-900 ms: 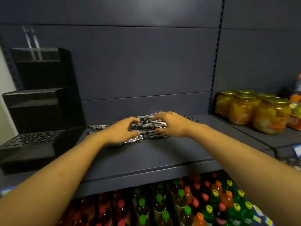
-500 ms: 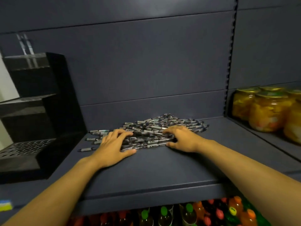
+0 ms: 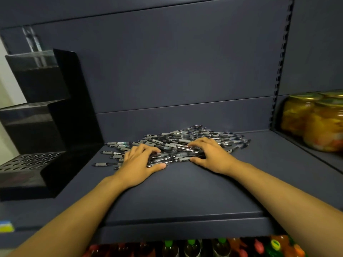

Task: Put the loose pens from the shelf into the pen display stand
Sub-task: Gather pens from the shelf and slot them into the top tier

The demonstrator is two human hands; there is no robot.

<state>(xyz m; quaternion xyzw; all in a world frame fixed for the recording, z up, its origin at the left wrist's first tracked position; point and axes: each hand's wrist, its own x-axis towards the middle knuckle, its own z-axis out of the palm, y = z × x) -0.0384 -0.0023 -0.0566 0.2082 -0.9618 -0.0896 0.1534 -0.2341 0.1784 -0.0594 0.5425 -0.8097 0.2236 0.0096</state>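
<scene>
Dark shelf (image 3: 185,191): loose pens (image 3: 185,143) heaped near its back edge. Left hand (image 3: 138,164) and right hand (image 3: 213,154) curl round the pile (gathering, I judge). Pen display stand (image 3: 31,164) at the left end shows bare holes; filling remains.

Both bare forearms reach forward from the lower corners of the view and converge toward the middle. The left hand (image 3: 138,165) lies palm down, its fingers (image 3: 143,150) bent at the knuckles and curled down over the near left edge of the pile of pens (image 3: 185,143), the thumb stretched out to the right along the near side beneath them. The right hand (image 3: 213,156) mirrors it, palm down, fingers (image 3: 199,143) curved and raking onto the pens, thumb pointing left toward the left thumb. The fingertips of the two hands stay apart.
</scene>
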